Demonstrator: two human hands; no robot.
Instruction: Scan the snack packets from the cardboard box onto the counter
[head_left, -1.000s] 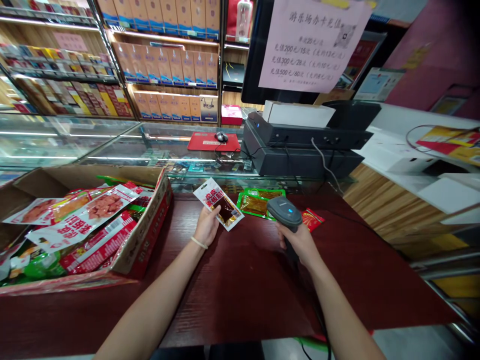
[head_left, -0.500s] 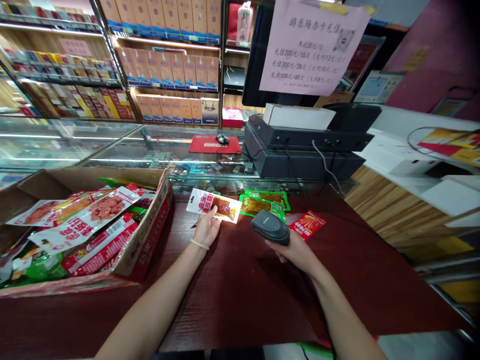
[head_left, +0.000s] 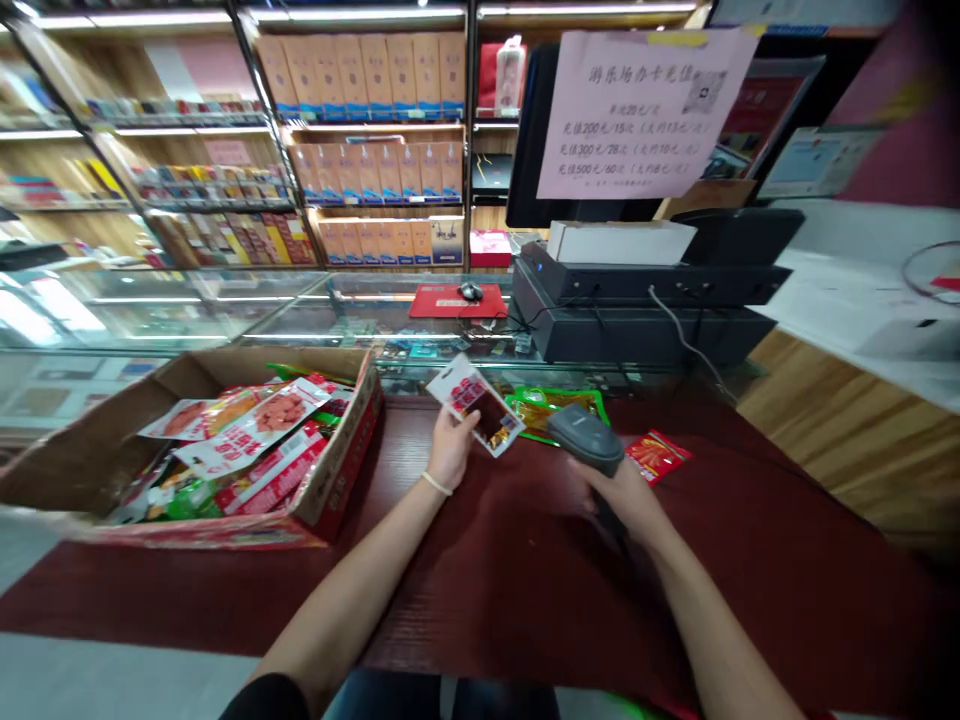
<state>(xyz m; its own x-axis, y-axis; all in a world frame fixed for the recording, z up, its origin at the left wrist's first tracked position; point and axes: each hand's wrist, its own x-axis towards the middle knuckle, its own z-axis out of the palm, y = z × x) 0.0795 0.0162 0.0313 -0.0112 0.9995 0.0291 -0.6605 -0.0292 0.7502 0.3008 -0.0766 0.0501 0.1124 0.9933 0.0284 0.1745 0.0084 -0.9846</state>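
Observation:
My left hand (head_left: 450, 452) pinches a white snack packet (head_left: 480, 400) with red lettering and a dark window, its thumb on the front. The packet is tilted, its upper left end raised toward the counter's far side. In my right hand (head_left: 619, 490) is a dark grey barcode scanner (head_left: 586, 436), its head pointing up and left, toward the packet. Behind the scanner lie green snack packets (head_left: 534, 412), partly covered by it. A red snack packet (head_left: 658, 455) lies flat to the right of the scanner.
An open cardboard box (head_left: 352, 455) full of assorted snack packets stands on the left of the dark red table (head_left: 480, 600). Behind are a glass display counter (head_left: 300, 310), a red mouse pad (head_left: 435, 301) and a black cash drawer (head_left: 645, 335) under a monitor with a pink paper sign (head_left: 645, 115).
The white packet has turned clockwise in my left hand, its right end now lower. The scanner stays in my right hand. The whole view has shifted, with things appearing farther right.

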